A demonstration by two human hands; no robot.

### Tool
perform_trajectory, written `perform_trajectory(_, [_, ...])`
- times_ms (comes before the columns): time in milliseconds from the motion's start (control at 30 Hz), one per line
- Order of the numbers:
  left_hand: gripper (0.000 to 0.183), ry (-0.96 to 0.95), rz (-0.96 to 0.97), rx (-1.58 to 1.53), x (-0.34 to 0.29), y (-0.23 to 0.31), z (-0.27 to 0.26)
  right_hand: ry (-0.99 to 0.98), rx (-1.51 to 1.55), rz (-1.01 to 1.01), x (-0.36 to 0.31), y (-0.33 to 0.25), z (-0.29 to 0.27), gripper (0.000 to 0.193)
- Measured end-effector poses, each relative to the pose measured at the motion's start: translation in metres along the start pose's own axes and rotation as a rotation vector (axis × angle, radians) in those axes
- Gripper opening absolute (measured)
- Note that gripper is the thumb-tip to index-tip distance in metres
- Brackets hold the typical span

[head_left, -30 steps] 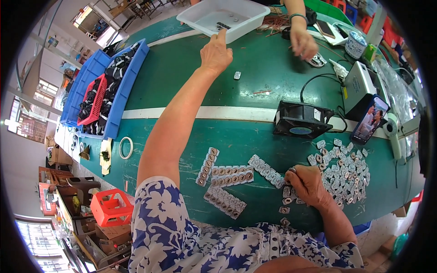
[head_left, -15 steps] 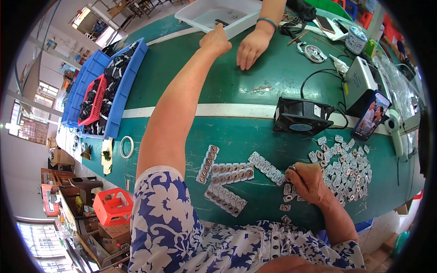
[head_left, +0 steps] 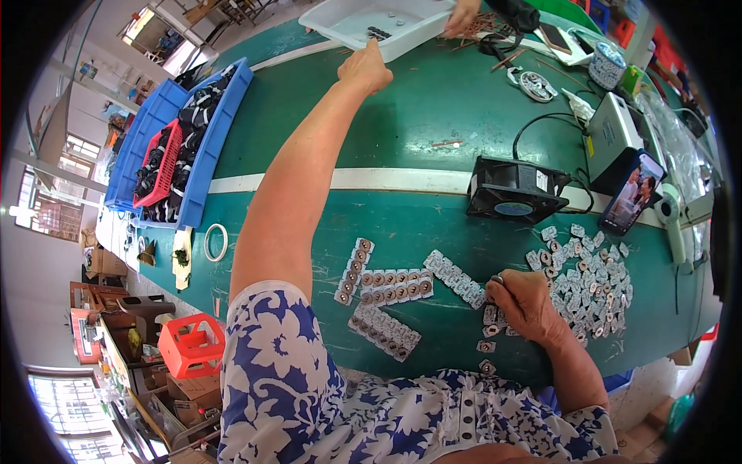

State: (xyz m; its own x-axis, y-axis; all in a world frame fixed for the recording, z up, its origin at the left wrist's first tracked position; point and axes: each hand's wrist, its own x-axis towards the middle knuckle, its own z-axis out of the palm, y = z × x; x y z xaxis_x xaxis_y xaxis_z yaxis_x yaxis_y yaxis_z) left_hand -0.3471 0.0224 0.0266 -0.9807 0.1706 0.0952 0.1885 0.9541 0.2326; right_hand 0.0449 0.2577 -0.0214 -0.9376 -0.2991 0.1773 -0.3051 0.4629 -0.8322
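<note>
My left hand (head_left: 366, 66) is stretched far across the green table (head_left: 417, 108), fingers curled at the near rim of a white plastic tray (head_left: 340, 22) that holds a few small dark parts. Whether it grips the rim I cannot tell. My right hand (head_left: 524, 303) rests near the front edge, fingers closed on small square white pieces (head_left: 490, 315). Strips of these pieces with brown round centres (head_left: 394, 284) lie to its left. A loose pile of the same pieces (head_left: 591, 278) lies to its right.
Another person's hand (head_left: 461, 14) reaches the tray's far right corner. A black square fan (head_left: 514, 191), a grey box (head_left: 609, 139) and an upright phone (head_left: 632, 193) stand at right. Blue bins (head_left: 220, 124) with dark parts and a red basket (head_left: 161, 162) sit at left, beside a white ring (head_left: 216, 242).
The other person's hand pulled back from the table middle to the tray's far corner. My left hand stayed at the tray's rim. My right hand barely moved.
</note>
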Motion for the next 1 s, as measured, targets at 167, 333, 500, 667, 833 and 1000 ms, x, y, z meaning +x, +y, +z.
perform_trajectory(167, [0.071,-0.045,-0.023,-0.024,-0.01,-0.001,-0.003,-0.007,-0.007,-0.002,0.0,-0.003,-0.001,0.03])
perform_trajectory(333, [0.076,0.027,0.069,-0.067,-0.036,-0.008,0.011,-0.001,-0.022,-0.023,0.002,-0.007,-0.001,0.028])
perform_trajectory(500, [0.082,-0.109,0.162,-0.112,-0.073,-0.003,0.026,0.004,-0.061,-0.037,0.002,-0.005,-0.003,0.028])
perform_trajectory(667, [0.082,-0.097,0.199,-0.131,-0.081,-0.001,0.018,0.02,-0.076,-0.038,0.004,-0.006,-0.006,0.028])
perform_trajectory(833, [0.081,-0.139,0.191,-0.22,-0.092,0.003,0.009,-0.001,-0.11,-0.078,0.002,-0.006,-0.01,0.027])
perform_trajectory(1000, [0.08,-0.076,0.199,-0.218,-0.089,0.001,0.013,0.012,-0.102,-0.113,0.0,-0.007,-0.008,0.025])
